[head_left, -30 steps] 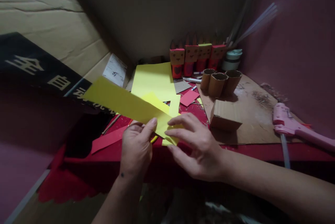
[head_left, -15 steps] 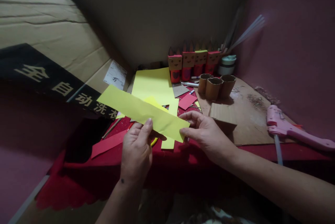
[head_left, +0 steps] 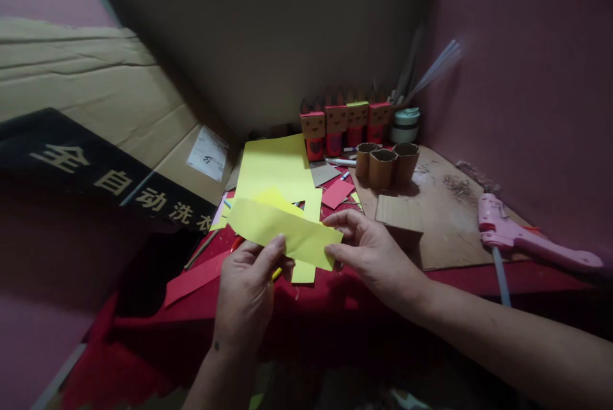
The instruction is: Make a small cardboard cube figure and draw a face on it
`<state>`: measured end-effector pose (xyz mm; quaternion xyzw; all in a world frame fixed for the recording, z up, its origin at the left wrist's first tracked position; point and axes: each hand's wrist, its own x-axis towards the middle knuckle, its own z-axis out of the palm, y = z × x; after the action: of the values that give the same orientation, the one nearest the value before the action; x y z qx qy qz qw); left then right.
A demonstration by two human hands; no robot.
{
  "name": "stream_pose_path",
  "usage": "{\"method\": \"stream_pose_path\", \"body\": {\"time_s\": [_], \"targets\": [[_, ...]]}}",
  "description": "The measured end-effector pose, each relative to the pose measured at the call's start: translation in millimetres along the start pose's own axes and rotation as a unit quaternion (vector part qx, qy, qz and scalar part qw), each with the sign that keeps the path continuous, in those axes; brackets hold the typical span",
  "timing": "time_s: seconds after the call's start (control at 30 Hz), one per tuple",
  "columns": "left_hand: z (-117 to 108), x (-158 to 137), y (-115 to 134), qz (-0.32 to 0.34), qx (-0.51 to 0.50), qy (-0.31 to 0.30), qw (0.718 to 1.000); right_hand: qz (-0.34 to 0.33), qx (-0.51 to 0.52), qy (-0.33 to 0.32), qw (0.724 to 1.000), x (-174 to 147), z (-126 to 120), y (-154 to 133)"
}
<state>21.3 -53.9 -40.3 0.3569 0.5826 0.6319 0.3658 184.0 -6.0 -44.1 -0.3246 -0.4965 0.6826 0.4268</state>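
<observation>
A strip of yellow paper [head_left: 287,235] is held up between my two hands, above the front of the table. My left hand [head_left: 249,282] pinches its lower edge, thumb on the near face and fingers behind. The fingers of my right hand [head_left: 368,250] close on the strip's right end. Its far left end looks curved back. Under and behind it lie a yellow paper sheet [head_left: 272,164] and a narrow yellow piece [head_left: 304,273]. A bit of a red and yellow handle shows behind my left hand, mostly hidden.
Several cardboard figures [head_left: 336,132] stand at the back beside a lidded cup [head_left: 405,124]. On a cardboard board [head_left: 450,231] are three cardboard tubes [head_left: 382,169] and a small box [head_left: 399,213]. At right lies a pink glue gun [head_left: 522,234]; at left, a red strip [head_left: 196,277] and a large carton [head_left: 110,161].
The strip's left end, which stretched out flat to the left, now bends away and looks shorter. Both hands keep their hold. The view has shifted slightly.
</observation>
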Motion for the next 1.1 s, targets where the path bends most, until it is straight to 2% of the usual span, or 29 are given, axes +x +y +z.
{"method": "stream_pose_path", "body": {"time_s": [0.13, 0.23, 0.33, 0.37, 0.43, 0.53, 0.6, 0.63, 0.73, 0.83, 0.9, 1.0, 1.1], "targets": [[-5.4, 3.0, 3.4, 0.003, 0.03, -0.02, 0.999, -0.042, 0.015, 0.0, 0.999, -5.2, -1.4, -1.8], [-6.0, 3.0, 10.6, -0.006, 0.048, -0.083, 0.995, -0.087, 0.006, 0.019, 0.996, -10.8, -12.6, -13.1], [-0.6, -2.3, 25.6, -0.025, 0.089, -0.164, 0.982, -0.118, -0.035, 0.081, 0.989, -14.0, -36.9, -34.4], [2.5, -4.6, 32.0, -0.016, 0.107, -0.184, 0.977, -0.125, -0.049, 0.107, 0.985, -14.2, -47.2, -42.0], [10.6, -7.4, 44.9, 0.045, 0.131, -0.198, 0.97, -0.126, -0.078, 0.157, 0.976, -13.1, -68.2, -54.6], [28.6, -1.1, 58.8, 0.153, 0.184, -0.17, 0.956, -0.09, -0.113, 0.184, 0.972, -10.8, -93.0, -63.0], [45.1, 12.0, 61.7, 0.21, 0.25, -0.17, 0.93, -0.053, -0.141, 0.191, 0.97, -10.4, -101.5, -62.6], [54.6, 20.7, 61.1, 0.242, 0.289, -0.185, 0.908, -0.037, -0.153, 0.193, 0.968, -10.6, -103.7, -61.6], [85.8, 49.6, 52.9, 0.283, 0.369, -0.298, 0.834, -0.016, -0.176, 0.194, 0.965, -11.6, -105.0, -58.7], [112.8, 74.5, 40.5, 0.259, 0.373, -0.419, 0.786, -0.001, -0.185, 0.199, 0.962, -11.9, -104.6, -58.1], [124.4, 85.8, 33.6, 0.224, 0.38, -0.462, 0.769, 0.013, -0.182, 0.206, 0.961, -11.7, -105.3, -57.6], [132.5, 94.1, 27.9, 0.173, 0.385, -0.501, 0.756, 0.015, -0.17, 0.204, 0.964, -11.9, -107.9, -56.0], [134.9, 95.2, 28.1, 0.138, 0.376, -0.515, 0.758, 0.01, -0.16, 0.2, 0.967, -13.8, -110.2, -55.1]]}}
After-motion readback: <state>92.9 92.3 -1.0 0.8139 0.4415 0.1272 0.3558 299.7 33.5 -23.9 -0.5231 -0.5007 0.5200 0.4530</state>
